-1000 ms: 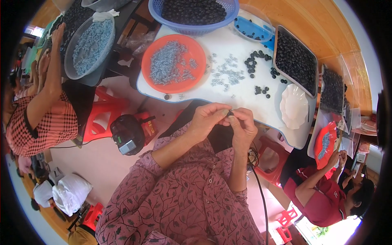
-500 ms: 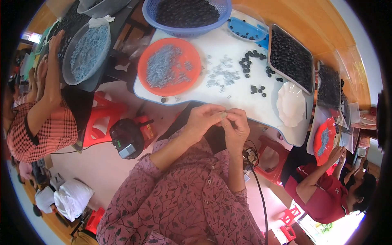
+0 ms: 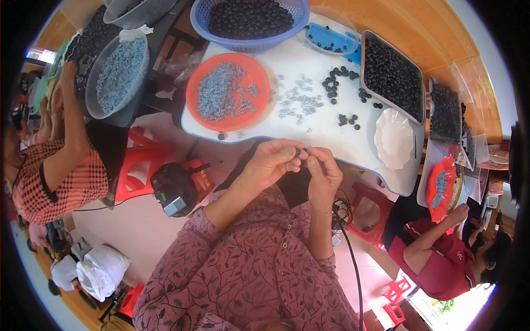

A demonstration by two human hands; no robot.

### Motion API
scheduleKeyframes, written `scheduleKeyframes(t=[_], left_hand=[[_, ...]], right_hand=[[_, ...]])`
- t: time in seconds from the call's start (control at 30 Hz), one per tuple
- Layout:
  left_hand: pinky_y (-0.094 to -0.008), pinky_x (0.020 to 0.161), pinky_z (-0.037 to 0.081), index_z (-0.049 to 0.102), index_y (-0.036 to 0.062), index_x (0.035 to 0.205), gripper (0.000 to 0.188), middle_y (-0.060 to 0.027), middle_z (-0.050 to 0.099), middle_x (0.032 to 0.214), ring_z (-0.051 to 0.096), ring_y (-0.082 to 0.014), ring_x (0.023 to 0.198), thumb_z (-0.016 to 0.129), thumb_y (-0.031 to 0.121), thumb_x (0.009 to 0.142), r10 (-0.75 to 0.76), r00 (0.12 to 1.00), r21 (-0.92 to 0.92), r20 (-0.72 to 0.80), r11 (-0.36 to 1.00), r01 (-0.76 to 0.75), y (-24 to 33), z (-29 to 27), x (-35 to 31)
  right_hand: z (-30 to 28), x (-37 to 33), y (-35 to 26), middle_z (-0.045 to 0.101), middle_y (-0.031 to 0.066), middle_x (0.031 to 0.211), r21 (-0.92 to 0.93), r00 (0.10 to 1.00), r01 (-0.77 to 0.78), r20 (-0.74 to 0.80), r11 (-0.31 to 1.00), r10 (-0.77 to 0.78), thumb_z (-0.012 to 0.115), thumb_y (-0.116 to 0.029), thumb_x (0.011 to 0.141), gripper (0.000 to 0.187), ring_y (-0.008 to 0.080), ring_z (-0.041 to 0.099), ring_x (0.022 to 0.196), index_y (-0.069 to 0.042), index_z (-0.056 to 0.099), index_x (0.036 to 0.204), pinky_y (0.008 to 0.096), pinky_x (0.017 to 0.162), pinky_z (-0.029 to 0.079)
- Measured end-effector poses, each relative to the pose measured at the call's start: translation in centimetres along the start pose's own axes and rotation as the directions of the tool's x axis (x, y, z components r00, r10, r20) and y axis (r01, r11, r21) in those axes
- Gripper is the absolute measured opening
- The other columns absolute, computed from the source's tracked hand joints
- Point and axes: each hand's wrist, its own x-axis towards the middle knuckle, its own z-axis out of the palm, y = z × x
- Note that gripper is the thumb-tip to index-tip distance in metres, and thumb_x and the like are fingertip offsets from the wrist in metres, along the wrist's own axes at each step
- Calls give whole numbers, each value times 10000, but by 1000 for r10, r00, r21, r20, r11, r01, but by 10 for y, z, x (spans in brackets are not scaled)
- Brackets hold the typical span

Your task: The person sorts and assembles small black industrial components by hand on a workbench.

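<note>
fingertips have parted slightly since the earlier frame, exposing a small dark piece [image 3: 298, 151]. left hand [image 3: 269, 165] pinches it; right hand [image 3: 323, 176] is narrow just beside it, contents cannot be told. piece is held near the front edge of the white desk [image 3: 348, 144], with a red plate [image 3: 258, 113] of springs beyond.

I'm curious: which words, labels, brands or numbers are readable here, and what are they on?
No text is readable.
Dark red shirt at right: white mark, too small to read.
Black object at left with a pale rectangle: any print too small to read.
Small dark piece in the left hand: too small to show lettering.
Orange plate: no writing visible.
</note>
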Motion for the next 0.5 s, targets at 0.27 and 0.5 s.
scheduleKeyframes(t=[0.27,0.5], left_hand=[[-285,681,543,644,-16,1075,180,-142,695,949,653,-134,716,588,88,939,34,999,54,-21,998,-33,1,2,-2],[-240,634,547,645,-5,1068,189,-108,686,922,630,-104,705,617,120,929,128,980,251,-151,964,-88,16,11,5]], right_hand=[[-6,-2,14,602,33,996,22,996,-75,-37,997,76,625,34,880,149,88,540,884,10,669,1021,209,785,425],[3,12,11,595,41,918,-435,984,139,-38,889,-172,635,18,876,140,92,555,769,-9,667,1010,211,665,442]])
